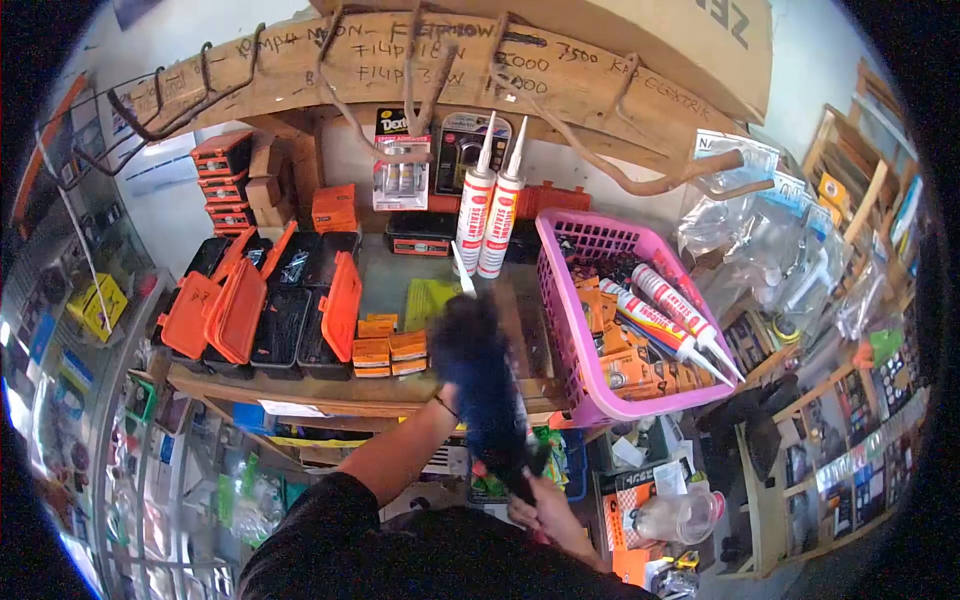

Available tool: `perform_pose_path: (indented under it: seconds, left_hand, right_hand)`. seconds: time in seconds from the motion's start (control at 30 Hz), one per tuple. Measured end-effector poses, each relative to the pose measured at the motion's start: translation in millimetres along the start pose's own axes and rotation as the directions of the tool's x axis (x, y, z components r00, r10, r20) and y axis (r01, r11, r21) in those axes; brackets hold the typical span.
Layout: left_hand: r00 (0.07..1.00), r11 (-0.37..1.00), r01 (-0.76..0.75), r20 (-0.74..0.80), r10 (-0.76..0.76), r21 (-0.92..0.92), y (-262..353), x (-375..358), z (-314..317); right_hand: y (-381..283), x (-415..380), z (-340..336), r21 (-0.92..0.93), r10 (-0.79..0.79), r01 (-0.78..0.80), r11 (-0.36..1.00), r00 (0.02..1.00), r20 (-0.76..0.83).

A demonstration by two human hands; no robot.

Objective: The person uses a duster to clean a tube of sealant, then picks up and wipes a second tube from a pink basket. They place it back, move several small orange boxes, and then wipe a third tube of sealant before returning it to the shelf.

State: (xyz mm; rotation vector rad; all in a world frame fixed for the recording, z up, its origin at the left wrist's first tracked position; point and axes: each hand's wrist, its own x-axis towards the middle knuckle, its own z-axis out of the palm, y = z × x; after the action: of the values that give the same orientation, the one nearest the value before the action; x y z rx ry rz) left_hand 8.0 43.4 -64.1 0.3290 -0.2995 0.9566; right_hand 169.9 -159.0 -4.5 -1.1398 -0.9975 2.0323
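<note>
A dark blue, soft-looking duster (pixel 480 390), smeared by motion, stands in front of me over the shelf's front edge. Low in the view, my right hand (pixel 548 508) is closed round its narrow dark lower end. My left hand (pixel 449 393) reaches up to the shelf; only the part by the wrist, with a dark band, shows, and its fingers are hidden behind the duster. A white nozzle (pixel 463 266) sticks up just above the duster; what it belongs to is mostly covered. Two silicone sealant tubes (pixel 489 222) stand upright behind it, nozzles up.
A pink basket (pixel 585 350) with sealant tubes and orange packets stands right. Orange-lidded black boxes (pixel 280 325) fill the left, beside small orange boxes (pixel 390 352). Curved hooks (pixel 640 183) jut from the labelled beam (pixel 430 65) overhead. Plastic bags (pixel 760 235) hang at right.
</note>
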Motion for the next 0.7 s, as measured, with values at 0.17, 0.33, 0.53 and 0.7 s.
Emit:
perform_pose_path:
  seconds: [0.17, 0.33, 0.53, 0.7]
  left_hand:
    - [0.940, 0.964, -0.176, -0.256, 0.224, 0.197, -9, 2, 94]
    - [0.890, 0.956, -0.177, -0.377, 0.257, 0.233, -12, 5, 100]
    - [0.981, 0.993, -0.102, -0.160, 0.112, 0.066, -10, -1, 87]
    - [0.991, 0.995, 0.027, -0.136, -0.014, 0.092, 4, -12, 0]
  right_hand:
    - [-21, -4, -4, 0.321, -0.108, 0.166, 0.933, 0.976, -0.190]
    - [-15, -4, -13, 0.491, -0.054, 0.130, 0.861, 0.985, -0.166]
    - [-6, -1, -13, 0.124, 0.087, -0.070, 0.990, 0.987, -0.138]
    - [6, 11, -36, -0.045, 0.077, -0.084, 0.995, 0.987, -0.142]
